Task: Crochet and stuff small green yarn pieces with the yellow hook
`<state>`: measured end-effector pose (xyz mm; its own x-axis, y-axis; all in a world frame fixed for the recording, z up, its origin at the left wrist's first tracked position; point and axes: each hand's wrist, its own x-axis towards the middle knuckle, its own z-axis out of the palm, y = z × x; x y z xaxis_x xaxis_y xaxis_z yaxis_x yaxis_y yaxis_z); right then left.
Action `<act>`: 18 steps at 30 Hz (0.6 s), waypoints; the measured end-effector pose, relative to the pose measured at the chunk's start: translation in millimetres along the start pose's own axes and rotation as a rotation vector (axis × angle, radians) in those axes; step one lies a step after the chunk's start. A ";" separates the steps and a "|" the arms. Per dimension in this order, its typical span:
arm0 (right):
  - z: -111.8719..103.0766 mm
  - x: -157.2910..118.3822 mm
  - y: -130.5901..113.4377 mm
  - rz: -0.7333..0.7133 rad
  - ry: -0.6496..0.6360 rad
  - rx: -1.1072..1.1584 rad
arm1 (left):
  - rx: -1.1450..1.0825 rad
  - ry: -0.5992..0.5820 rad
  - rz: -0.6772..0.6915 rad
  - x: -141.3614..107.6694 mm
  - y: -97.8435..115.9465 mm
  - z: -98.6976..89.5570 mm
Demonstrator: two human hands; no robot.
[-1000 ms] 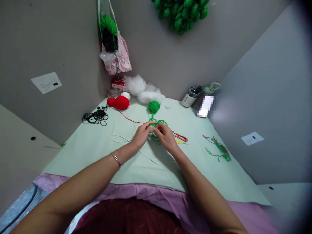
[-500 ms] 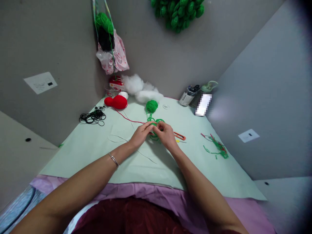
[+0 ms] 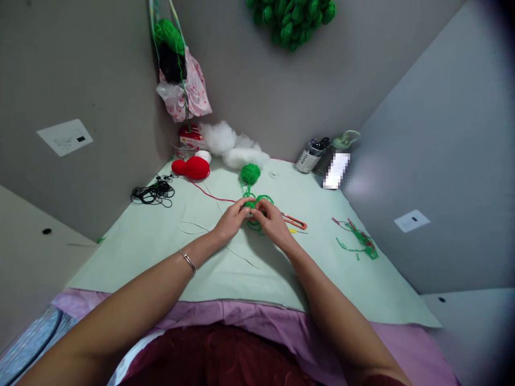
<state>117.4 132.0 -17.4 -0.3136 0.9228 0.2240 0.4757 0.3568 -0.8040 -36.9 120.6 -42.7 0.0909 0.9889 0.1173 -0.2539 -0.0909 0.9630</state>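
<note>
Near the middle of the pale table, my left hand (image 3: 232,219) is closed on a small green yarn piece (image 3: 250,204). My right hand (image 3: 271,217) touches the same piece from the right, its thumb and fingers pinched together. Loose green yarn (image 3: 264,199) loops behind and under both hands, and a green yarn ball (image 3: 250,174) sits just beyond. A red strand (image 3: 213,197) runs from a red stuffed shape (image 3: 193,168) toward my left hand. The finer details between the fingertips are too small to make out.
An orange cutter (image 3: 295,221) and a yellow-ended needle (image 3: 296,231) lie right of my right hand. Black cord (image 3: 153,192) is at left, white stuffing (image 3: 231,145) at the back, yarn scraps (image 3: 364,241) at right. A phone (image 3: 337,171) leans near a pen holder (image 3: 308,159).
Both hands stay around the green piece, with slight shifts of the fingers. My right hand has moved a little, and more of the orange cutter shows. The whole view has shifted slightly.
</note>
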 end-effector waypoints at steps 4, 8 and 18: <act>6.9 -3.8 -0.8 -0.007 0.010 -0.032 | -0.011 0.061 -0.010 0.3 -1.8 1.4; 23.1 -9.7 -5.2 -0.032 0.012 -0.055 | -0.046 0.160 -0.033 1.7 -5.5 -0.2; 1.7 -1.7 -6.4 -0.131 0.121 -0.069 | -0.211 0.219 -0.019 6.3 8.0 -4.9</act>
<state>113.5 127.9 -13.7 -0.2776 0.8771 0.3919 0.4936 0.4802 -0.7251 -43.1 126.7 -35.4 -0.1063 0.9941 0.0228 -0.4503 -0.0686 0.8902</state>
